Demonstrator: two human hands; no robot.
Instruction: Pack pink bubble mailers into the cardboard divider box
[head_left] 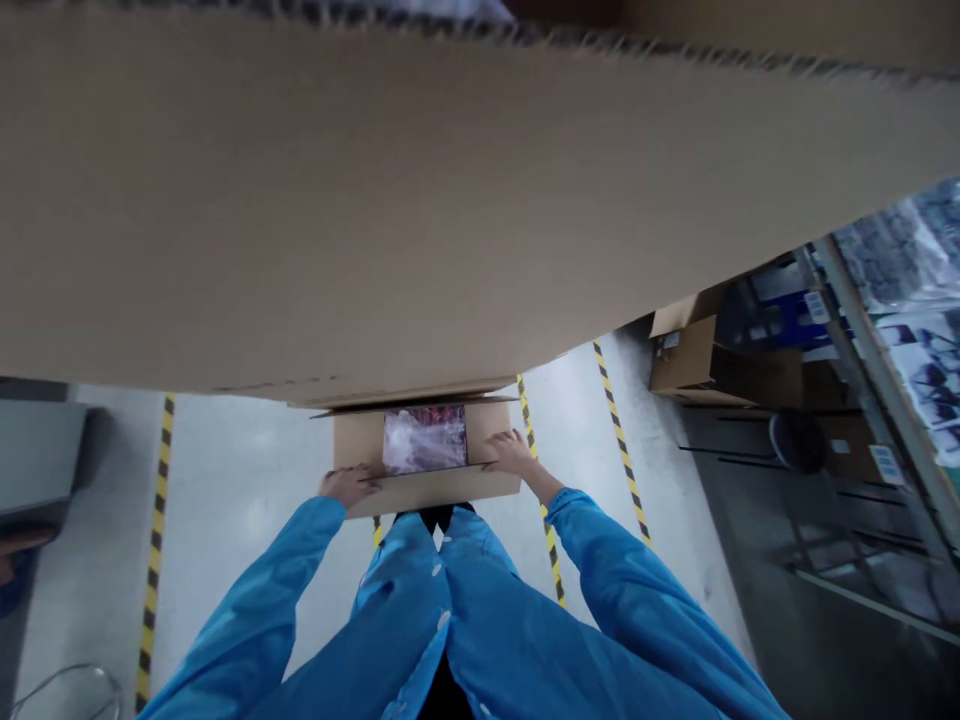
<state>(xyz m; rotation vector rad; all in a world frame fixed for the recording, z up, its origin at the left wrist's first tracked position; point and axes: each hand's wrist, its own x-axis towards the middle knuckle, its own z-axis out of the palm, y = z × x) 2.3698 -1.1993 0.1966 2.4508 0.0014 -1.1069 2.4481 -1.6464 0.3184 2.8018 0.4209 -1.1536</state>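
Observation:
Low in front of my legs is an open cardboard box (427, 488), its flaps folded out. Inside, clear plastic wrap (424, 440) covers dark reddish contents that I cannot make out. My left hand (351, 485) grips the near flap at its left end, fingers bent over the edge. At the right end, my right hand (510, 452) is closed over the same flap beside the side flap. Above and very close to me, a large cardboard carton wall (420, 200) fills the upper view and hides the box's far side.
Yellow-black tape lines (156, 540) run along the pale floor. To the right stand a metal rack (862, 320) with wrapped goods, an open carton (686, 360) and a round dark stool (796, 441). At the left are a grey cabinet (37, 455) and another person's hand (22, 545).

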